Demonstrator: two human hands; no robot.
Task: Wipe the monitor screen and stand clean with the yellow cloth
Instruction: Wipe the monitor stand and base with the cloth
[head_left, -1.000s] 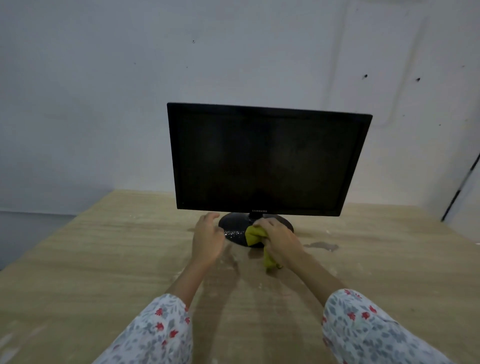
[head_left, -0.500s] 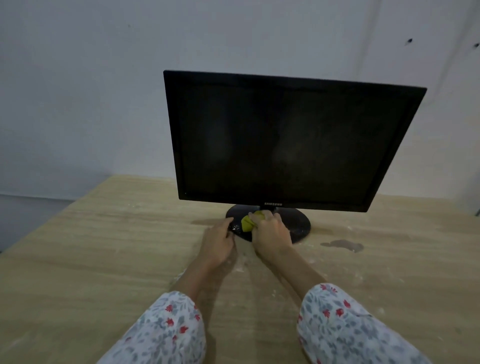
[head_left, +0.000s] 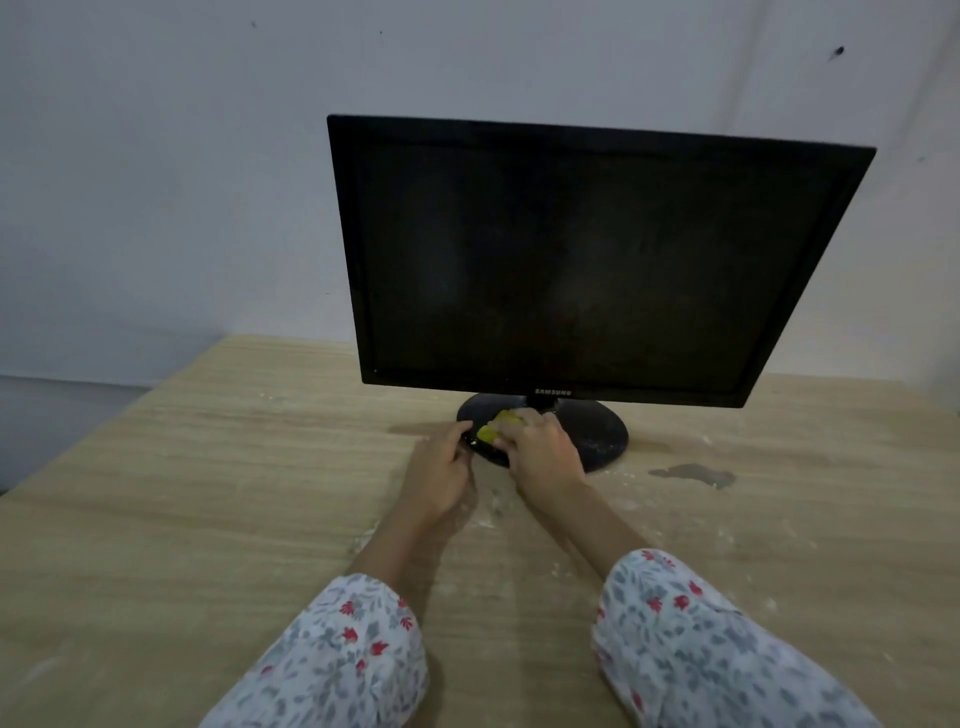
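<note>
My right hand (head_left: 540, 457) now grips the crumpled yellow cloth (head_left: 497, 427) further left on the round black stand (head_left: 597, 431); my left hand (head_left: 441, 467), fingers curled, pinches its rim on the dusty wooden tabletop (head_left: 208, 493).

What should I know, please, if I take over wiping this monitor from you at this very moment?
Right hand: closed on the yellow cloth, pressing it on the front left of the stand base.
Left hand: fingers on the base's left edge, steadying it.
Monitor: upright on the wooden table.
Done: base wiping is under way.
Left: specks remain on the base's right side; the screen looks hazy, so wipe it too.
</note>
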